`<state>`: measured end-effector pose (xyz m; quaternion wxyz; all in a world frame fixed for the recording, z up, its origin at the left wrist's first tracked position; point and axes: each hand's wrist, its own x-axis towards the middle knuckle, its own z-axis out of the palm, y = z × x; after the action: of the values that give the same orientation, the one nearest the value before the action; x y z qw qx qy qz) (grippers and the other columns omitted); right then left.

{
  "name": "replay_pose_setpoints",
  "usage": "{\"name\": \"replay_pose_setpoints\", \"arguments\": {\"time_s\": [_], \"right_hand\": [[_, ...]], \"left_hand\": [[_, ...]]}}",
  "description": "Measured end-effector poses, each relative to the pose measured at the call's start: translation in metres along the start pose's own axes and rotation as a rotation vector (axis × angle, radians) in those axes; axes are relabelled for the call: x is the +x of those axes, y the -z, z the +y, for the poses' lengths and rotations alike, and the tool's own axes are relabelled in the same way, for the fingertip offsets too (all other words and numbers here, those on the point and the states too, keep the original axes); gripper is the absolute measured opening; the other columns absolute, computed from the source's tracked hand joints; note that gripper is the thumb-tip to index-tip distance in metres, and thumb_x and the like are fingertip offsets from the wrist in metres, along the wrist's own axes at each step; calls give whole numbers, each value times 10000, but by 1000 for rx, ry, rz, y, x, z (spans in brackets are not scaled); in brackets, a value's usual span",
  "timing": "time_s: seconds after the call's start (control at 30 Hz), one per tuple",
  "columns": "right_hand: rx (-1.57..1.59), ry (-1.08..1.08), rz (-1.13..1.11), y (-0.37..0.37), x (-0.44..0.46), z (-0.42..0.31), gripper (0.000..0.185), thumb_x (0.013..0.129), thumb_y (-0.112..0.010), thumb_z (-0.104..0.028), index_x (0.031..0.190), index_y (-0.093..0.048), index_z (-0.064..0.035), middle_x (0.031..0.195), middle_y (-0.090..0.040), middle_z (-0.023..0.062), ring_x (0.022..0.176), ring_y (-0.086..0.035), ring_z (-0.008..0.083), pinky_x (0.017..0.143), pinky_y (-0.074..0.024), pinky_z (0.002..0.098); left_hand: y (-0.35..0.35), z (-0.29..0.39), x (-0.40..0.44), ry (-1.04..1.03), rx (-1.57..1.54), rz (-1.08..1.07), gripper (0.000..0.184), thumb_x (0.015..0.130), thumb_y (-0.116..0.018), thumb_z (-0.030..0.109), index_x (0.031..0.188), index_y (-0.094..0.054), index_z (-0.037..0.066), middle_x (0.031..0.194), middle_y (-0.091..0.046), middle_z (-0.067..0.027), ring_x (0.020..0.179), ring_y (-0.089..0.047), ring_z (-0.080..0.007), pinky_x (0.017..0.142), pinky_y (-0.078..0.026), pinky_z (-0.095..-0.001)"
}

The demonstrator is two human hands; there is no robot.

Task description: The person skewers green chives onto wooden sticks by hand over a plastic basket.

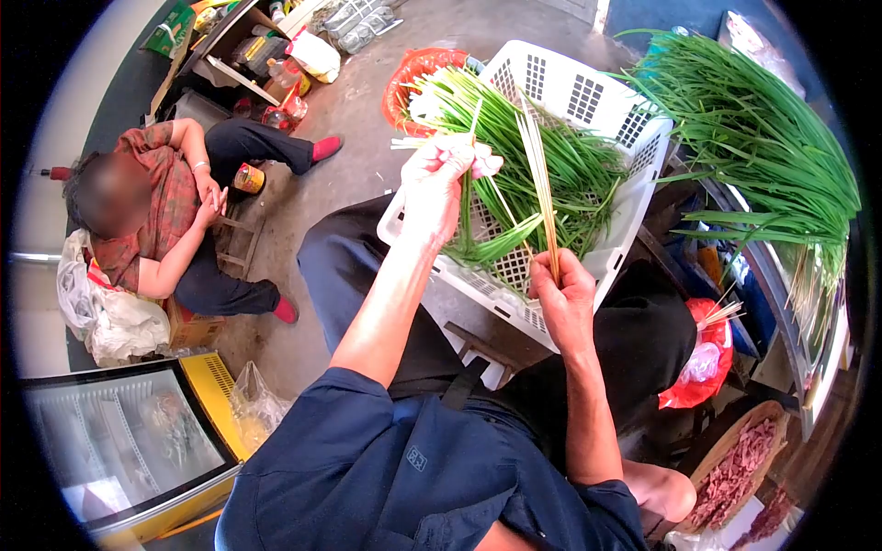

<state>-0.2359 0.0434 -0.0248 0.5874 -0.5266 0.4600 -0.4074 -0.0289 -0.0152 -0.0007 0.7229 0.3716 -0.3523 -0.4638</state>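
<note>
My left hand (436, 184) is closed around the pale stalk ends of some garlic chives, above the near left of a white plastic basket (514, 298). Their green leaves (501, 241) hang down below it, and a thin stick shows at the fingers. A bundle of bamboo skewers (540, 179) points up and away from my right hand (562, 292), which is shut around its lower end at the basket's near edge. Loose garlic chives (565, 151) lie in the basket, which rests at my lap.
On the right, a big heap of chives (744, 138) lies on a table. Behind the basket stands a red-lined container (404, 87). A person (170, 202) sits at the left, hands together. Near my right knee are a red bag (712, 367) and a basket of reddish pieces (735, 468).
</note>
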Motion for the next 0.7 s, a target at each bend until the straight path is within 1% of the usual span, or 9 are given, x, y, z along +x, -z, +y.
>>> {"name": "replay_pose_setpoints", "arguments": {"time_s": [0.07, 0.17, 0.27, 0.33, 0.43, 0.57, 0.63, 0.67, 0.7], "right_hand": [[-4, -8, 7, 0, -1, -1, 88, 905, -601, -101, 886, -594, -15, 627, -552, -13, 560, -503, 57, 513, -416, 235], [-16, -8, 12, 2, -1, -1, 86, 904, -602, -102, 884, -595, -19, 624, -551, -11, 557, -499, 56, 508, -411, 236], [-20, 3, 12, 2, -1, 2, 84, 900, -604, -101, 882, -594, -19, 622, -551, -10, 557, -493, 55, 505, -405, 237], [-13, 10, 12, 2, -1, 3, 83, 897, -604, -99, 881, -594, -18, 622, -552, -10, 558, -490, 54, 505, -403, 238], [-35, -9, 3, 2, -2, 1, 80, 890, -605, -95, 872, -595, -17, 617, -545, -13, 558, -485, 52, 504, -403, 242], [-42, -7, 19, 3, -4, 4, 81, 883, -604, -90, 848, -590, -18, 609, -535, -14, 554, -481, 55, 502, -405, 245], [-45, -3, 16, 4, -4, 3, 84, 882, -603, -90, 839, -587, -20, 608, -531, -15, 553, -481, 56, 501, -405, 245], [-44, -23, 12, 4, -4, 2, 80, 882, -602, -87, 840, -584, -21, 608, -530, -16, 552, -480, 57, 501, -405, 245], [-45, -42, 6, 3, -4, 1, 76, 881, -600, -84, 841, -581, -22, 609, -528, -18, 552, -479, 59, 501, -404, 245]], "left_hand": [[0, -1, -1, -8, 13, -3, 109, 901, -584, 32, 998, -609, -11, 905, -671, -120, 811, -666, -240, 757, -516, -342], [-3, -2, -3, 49, 12, 42, 94, 902, -581, 30, 984, -607, -7, 905, -669, -123, 829, -666, -245, 780, -531, -358], [2, 2, -3, 48, 6, -1, 91, 911, -578, 63, 969, -605, -1, 913, -666, -132, 851, -665, -260, 811, -543, -384], [7, 7, 0, 225, -197, -5, 115, 919, -577, 101, 968, -602, 1, 921, -659, -137, 865, -663, -273, 827, -545, -401], [13, 8, 0, 280, -211, -36, 131, 924, -572, 125, 952, -606, 2, 924, -655, -136, 862, -661, -283, 830, -546, -411], [13, 9, -3, 285, -148, -78, 113, 914, -587, 110, 930, -611, 1, 927, -653, -127, 865, -659, -276, 818, -546, -411], [11, 7, -6, 278, -52, -50, 109, 897, -616, 98, 923, -627, -7, 915, -654, -120, 875, -654, -255, 806, -535, -387], [9, 4, -7, 278, -53, -50, 109, 897, -616, 98, 923, -627, -7, 915, -654, -120, 875, -654, -255, 806, -535, -387], [6, -2, -10, 277, -10, -96, 110, 888, -629, 92, 926, -635, -12, 908, -654, -115, 869, -651, -239, 803, -526, -369]]}}
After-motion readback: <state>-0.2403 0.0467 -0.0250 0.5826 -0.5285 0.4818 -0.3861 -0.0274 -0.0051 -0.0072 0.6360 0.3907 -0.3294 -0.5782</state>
